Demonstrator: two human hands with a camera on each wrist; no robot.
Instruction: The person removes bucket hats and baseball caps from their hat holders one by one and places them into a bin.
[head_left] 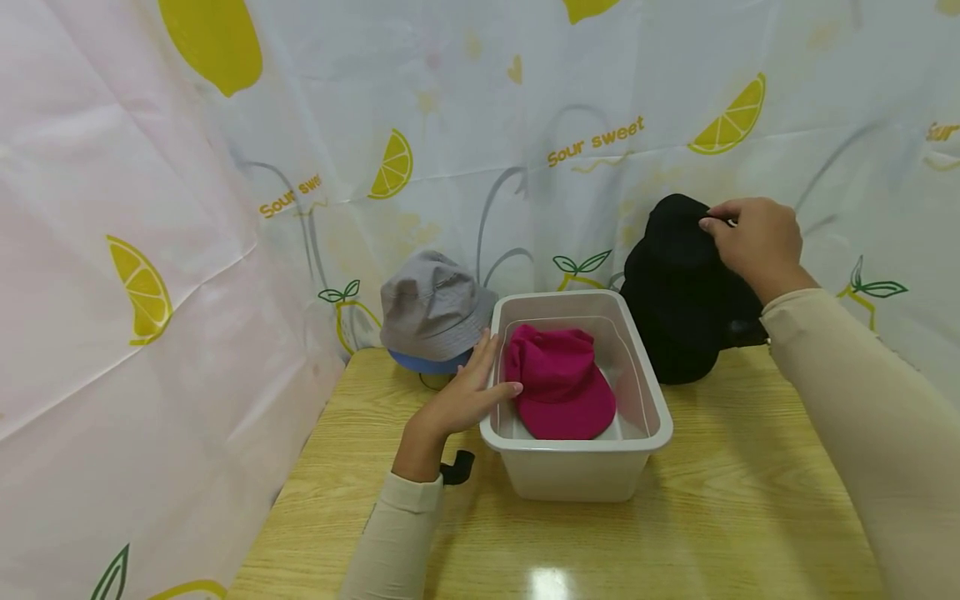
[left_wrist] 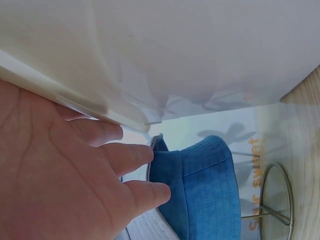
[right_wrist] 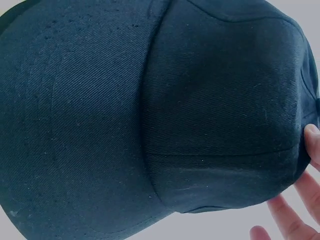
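Note:
A black baseball cap (head_left: 678, 242) stands at the back right. My right hand (head_left: 753, 242) pinches the top of its crown between thumb and fingers. In the right wrist view, the cap's brim and crown (right_wrist: 220, 100) fill most of the picture, with the fingertips (right_wrist: 312, 140) at the crown's end. My left hand (head_left: 465, 387) rests on the left rim of a white plastic bin (head_left: 577, 471), thumb across the rim and straight fingers outside. A magenta cap (head_left: 562, 379) lies in the bin, brim toward me. The left fingers also reach close to a blue bucket hat (left_wrist: 200, 180).
A grey bucket hat (head_left: 431, 304) sits over the blue one, left of the bin, on a wire stand (left_wrist: 277, 200). More black fabric (head_left: 675, 333) hangs below the black cap. A lemon-print curtain (head_left: 465, 83) stands behind the wooden table (head_left: 735, 500).

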